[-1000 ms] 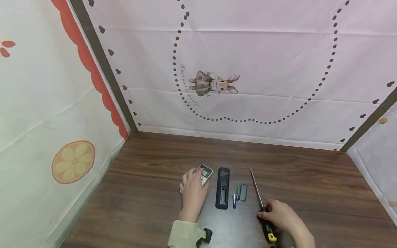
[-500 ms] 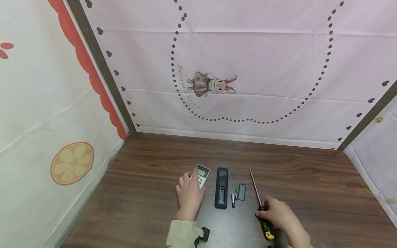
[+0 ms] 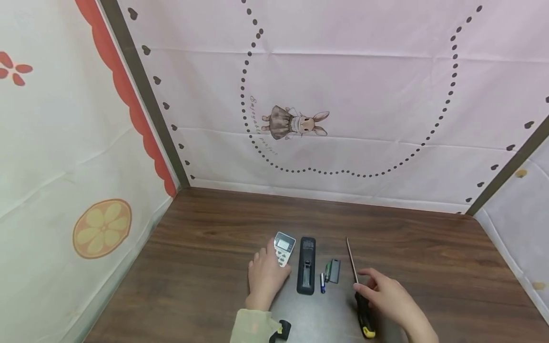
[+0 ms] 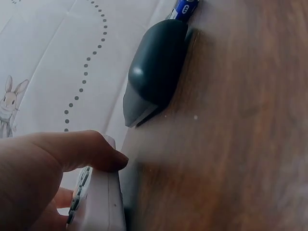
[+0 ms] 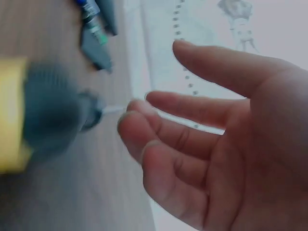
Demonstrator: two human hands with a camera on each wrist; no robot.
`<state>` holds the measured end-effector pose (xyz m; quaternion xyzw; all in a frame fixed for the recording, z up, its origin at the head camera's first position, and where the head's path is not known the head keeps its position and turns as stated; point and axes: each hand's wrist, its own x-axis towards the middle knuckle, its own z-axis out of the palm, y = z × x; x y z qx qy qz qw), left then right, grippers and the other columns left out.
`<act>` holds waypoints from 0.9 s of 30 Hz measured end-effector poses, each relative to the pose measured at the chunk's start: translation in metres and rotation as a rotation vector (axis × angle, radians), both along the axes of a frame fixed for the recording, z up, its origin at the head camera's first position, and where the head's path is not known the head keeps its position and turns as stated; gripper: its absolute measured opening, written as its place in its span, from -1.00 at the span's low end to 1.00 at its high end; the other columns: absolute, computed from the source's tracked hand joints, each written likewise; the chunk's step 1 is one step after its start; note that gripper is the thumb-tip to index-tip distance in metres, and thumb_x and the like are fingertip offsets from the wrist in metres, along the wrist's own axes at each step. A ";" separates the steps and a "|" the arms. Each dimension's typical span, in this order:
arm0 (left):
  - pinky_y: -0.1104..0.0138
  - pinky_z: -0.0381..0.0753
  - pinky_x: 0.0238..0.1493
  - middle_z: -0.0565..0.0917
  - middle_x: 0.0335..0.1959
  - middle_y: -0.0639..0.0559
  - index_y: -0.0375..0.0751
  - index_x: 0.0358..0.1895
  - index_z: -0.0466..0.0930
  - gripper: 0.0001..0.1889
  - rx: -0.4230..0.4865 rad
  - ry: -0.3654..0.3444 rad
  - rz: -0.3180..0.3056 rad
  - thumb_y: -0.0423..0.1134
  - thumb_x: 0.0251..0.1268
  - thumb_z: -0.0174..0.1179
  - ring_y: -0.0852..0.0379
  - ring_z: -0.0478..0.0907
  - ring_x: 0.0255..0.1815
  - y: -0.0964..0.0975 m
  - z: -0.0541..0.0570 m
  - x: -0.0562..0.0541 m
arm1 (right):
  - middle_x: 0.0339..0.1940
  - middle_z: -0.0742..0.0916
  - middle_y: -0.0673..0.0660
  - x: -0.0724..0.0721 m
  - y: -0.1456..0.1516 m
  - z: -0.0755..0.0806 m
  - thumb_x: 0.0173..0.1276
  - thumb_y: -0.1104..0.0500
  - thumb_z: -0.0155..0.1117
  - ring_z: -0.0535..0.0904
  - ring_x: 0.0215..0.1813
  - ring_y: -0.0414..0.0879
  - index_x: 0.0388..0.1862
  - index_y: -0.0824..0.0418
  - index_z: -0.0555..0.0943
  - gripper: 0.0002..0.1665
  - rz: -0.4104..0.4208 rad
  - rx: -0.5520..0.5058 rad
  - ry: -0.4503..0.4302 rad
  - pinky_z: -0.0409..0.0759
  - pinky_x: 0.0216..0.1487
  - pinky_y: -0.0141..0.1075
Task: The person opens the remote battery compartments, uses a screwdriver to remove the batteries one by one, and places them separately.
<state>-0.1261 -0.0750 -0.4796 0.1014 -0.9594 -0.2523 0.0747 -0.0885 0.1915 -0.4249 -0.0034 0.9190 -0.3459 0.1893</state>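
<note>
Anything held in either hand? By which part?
Left hand: white remote, by its sides, thumb on one edge. Right hand: nothing; its fingers aren't closed round the screwdriver.

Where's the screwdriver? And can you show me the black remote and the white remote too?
Screwdriver (image 3: 363, 313): head view, on its handle.
Black remote (image 3: 306, 269): head view, on its open battery slot.
White remote (image 3: 283, 245): head view, on its screen.
</note>
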 end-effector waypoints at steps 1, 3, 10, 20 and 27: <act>0.19 0.34 -0.30 0.51 -0.24 -0.06 -0.17 0.23 0.25 -0.15 0.004 -0.002 0.001 -0.08 -0.34 0.32 0.05 0.37 -0.32 0.000 0.000 -0.001 | -0.45 0.57 -0.01 0.000 -0.001 0.003 0.15 -0.21 0.15 0.49 -0.54 -0.12 0.11 0.14 0.43 -0.36 0.009 -0.014 0.003 0.43 -0.53 -0.28; 0.18 0.35 -0.26 0.51 -0.22 -0.06 -0.15 0.23 0.24 -0.15 0.020 -0.002 0.003 -0.08 -0.33 0.32 0.05 0.39 -0.31 0.000 0.001 -0.001 | -0.43 0.58 -0.01 -0.001 -0.003 0.007 0.13 -0.25 0.14 0.50 -0.52 -0.12 0.12 0.14 0.42 -0.31 0.013 -0.040 0.007 0.44 -0.53 -0.28; 0.15 0.37 -0.24 0.52 -0.20 -0.05 -0.10 0.28 0.19 -0.12 0.095 -0.001 0.022 -0.03 -0.29 0.30 0.07 0.43 -0.33 -0.001 -0.003 -0.003 | -0.41 0.58 -0.04 -0.004 -0.019 0.015 0.11 -0.27 0.15 0.51 -0.50 -0.16 0.08 0.10 0.47 -0.34 0.008 -0.045 0.090 0.45 -0.49 -0.30; 0.30 0.38 -0.43 0.50 -0.14 0.04 -0.02 0.33 0.07 -0.11 0.341 -0.041 -0.037 0.01 -0.17 0.30 0.17 0.41 -0.37 0.008 -0.006 0.000 | -0.40 0.57 0.02 -0.007 -0.039 0.021 0.21 -0.15 0.13 0.51 -0.47 -0.08 0.03 0.05 0.48 -0.53 0.028 -0.172 0.143 0.46 -0.55 -0.31; 0.32 0.40 -0.56 0.50 -0.26 0.00 0.09 0.36 -0.04 -0.13 0.532 -0.036 -0.014 0.10 -0.03 0.22 0.14 0.42 -0.47 0.007 0.005 -0.004 | -0.43 0.58 0.02 -0.009 -0.046 0.018 0.19 -0.14 0.15 0.51 -0.49 -0.09 0.08 0.00 0.45 -0.50 -0.022 -0.158 0.144 0.45 -0.52 -0.32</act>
